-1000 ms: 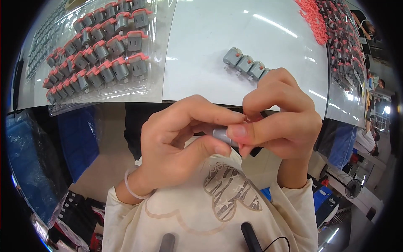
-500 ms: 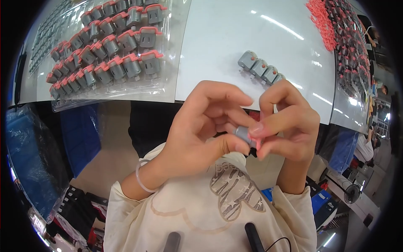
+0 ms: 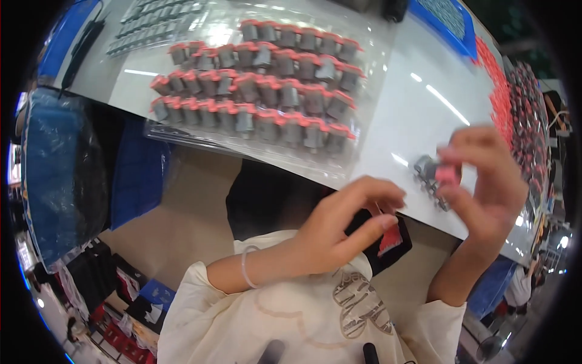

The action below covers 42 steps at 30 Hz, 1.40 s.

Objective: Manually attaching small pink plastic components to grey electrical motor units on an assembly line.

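Note:
My right hand (image 3: 488, 182) is raised over the right part of the white table, its thumb and fingers pinching a small grey motor with a pink cap (image 3: 447, 175). Motion smears it, and the grey body is mostly hidden. Just beside it on the table stands a short row of bare grey motors (image 3: 427, 167). My left hand (image 3: 348, 227) hovers at the table's front edge, its thumb and fingers apart and nothing visible between them. Below its fingertips, a dark container holds pink pieces (image 3: 391, 241).
A clear plastic tray (image 3: 206, 134) with several rows of pink-capped motors (image 3: 267, 124) lies left of the hands. Loose pink pieces (image 3: 498, 91) and more capped motors (image 3: 527, 121) cover the far right. A blue bin (image 3: 445, 24) stands at the back; metal parts (image 3: 157, 24) lie far left.
My hands have come apart. The right one has carried the capped motor from in front of my chest over to the bare motors, while the left has let go. My view has swung leftward.

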Available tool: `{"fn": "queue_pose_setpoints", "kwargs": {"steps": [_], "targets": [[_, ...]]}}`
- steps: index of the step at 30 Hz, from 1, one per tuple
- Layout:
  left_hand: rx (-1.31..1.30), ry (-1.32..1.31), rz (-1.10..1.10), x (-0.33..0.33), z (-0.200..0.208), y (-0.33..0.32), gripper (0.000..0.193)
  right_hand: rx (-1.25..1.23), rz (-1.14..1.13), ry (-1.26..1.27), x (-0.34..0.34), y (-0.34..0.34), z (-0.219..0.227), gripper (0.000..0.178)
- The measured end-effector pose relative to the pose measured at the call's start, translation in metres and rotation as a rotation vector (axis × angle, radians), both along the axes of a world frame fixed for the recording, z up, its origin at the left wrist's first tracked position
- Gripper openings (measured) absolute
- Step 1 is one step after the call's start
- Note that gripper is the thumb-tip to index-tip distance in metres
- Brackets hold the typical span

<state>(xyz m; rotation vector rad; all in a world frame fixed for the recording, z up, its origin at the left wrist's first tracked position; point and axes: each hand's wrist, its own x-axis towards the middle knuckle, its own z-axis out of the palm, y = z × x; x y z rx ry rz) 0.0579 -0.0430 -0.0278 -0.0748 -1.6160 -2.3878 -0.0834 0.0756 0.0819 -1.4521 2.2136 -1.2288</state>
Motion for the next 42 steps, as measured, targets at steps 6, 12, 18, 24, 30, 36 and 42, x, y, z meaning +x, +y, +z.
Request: {"fn": "queue_pose_setpoints", "kwargs": {"steps": [6,12,18,24,30,36,42], "targets": [[-0.159,-0.005,0.017,0.008,0.009,-0.011,0.018,-0.022,0.189,0.132,-0.035,-0.132,0.004,0.021],[-0.146,-0.007,0.051,0.014,0.005,-0.032,0.017,-0.042,0.154,0.06,-0.043,-0.233,-0.045,0.021],[-0.149,0.025,0.07,0.017,0.004,-0.047,0.017,0.1,-0.004,0.04,-0.008,-0.24,-0.043,0.019],[-0.245,0.093,0.062,0.014,0.007,-0.049,0.019,-0.446,0.264,0.48,-0.031,-0.231,-0.07,0.016],[-0.326,0.103,0.075,0.022,0.004,-0.052,0.02,-0.032,-0.082,0.121,-0.032,-0.157,-0.023,0.019],[-0.413,-0.04,0.088,0.018,0.019,-0.048,0.018,-0.134,-0.446,-0.098,-0.041,-0.007,-0.008,0.013],[-0.526,0.091,-0.008,-0.029,0.026,-0.016,0.024,-0.002,-0.71,-0.071,-0.003,0.092,-0.043,0.015]]}}
